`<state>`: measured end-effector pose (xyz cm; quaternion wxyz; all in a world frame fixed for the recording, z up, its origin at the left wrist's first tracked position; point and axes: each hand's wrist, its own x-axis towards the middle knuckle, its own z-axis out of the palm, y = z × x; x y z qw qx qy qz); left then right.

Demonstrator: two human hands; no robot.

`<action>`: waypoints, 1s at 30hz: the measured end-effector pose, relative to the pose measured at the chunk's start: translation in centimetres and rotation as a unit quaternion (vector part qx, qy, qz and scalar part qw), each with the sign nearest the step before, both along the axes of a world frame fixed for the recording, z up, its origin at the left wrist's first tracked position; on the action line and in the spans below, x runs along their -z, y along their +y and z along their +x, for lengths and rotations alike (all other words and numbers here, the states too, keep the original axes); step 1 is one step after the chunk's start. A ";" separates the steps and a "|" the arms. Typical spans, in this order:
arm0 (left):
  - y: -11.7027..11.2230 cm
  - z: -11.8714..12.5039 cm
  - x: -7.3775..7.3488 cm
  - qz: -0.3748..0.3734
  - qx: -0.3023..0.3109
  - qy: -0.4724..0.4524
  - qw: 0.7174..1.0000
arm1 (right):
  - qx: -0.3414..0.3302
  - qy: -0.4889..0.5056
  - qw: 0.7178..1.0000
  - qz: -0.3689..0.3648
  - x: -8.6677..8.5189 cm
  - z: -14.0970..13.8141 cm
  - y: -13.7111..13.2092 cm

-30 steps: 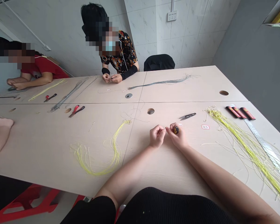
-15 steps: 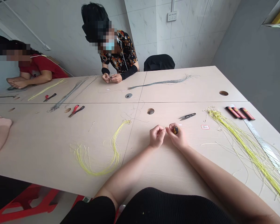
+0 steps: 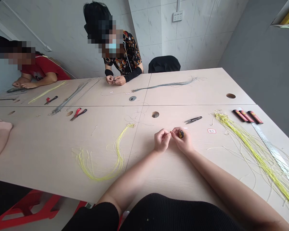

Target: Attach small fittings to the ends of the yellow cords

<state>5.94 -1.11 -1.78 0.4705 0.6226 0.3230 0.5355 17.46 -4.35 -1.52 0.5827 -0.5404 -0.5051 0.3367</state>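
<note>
My left hand (image 3: 161,140) and my right hand (image 3: 183,140) rest together on the pale table (image 3: 62,150), fingertips meeting. Both are closed in a pinch on a thin pale cord, too fine to trace. My right hand also grips a small dark tool with a yellow band (image 3: 181,133). A bundle of yellow cords (image 3: 118,154) curves on the table to the left of my hands. A larger spread of yellow cords (image 3: 252,150) lies to my right. Black snips (image 3: 193,120) lie just beyond my right hand.
Three red-and-black lighters (image 3: 248,116) and a metal ruler (image 3: 274,150) lie at the right. Grey cords (image 3: 166,85), red pliers (image 3: 78,114) and cable holes (image 3: 155,114) are farther off. Two people work across the table; another person's hand (image 3: 0,126) rests at the left edge.
My hands have hardly moved; the fingertips shifted slightly. The person at the far left has drawn their hands a little to the right.
</note>
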 end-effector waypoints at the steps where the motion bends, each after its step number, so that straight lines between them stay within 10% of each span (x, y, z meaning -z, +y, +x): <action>1: 0.0 0.0 0.0 0.001 0.000 0.000 1.000 | 0.000 0.002 1.000 0.000 0.0 0.0 0.0; 30: -0.1 0.0 -0.2 -0.010 -0.008 0.011 1.000 | -0.005 0.001 1.000 -0.011 -0.6 -0.1 -0.1</action>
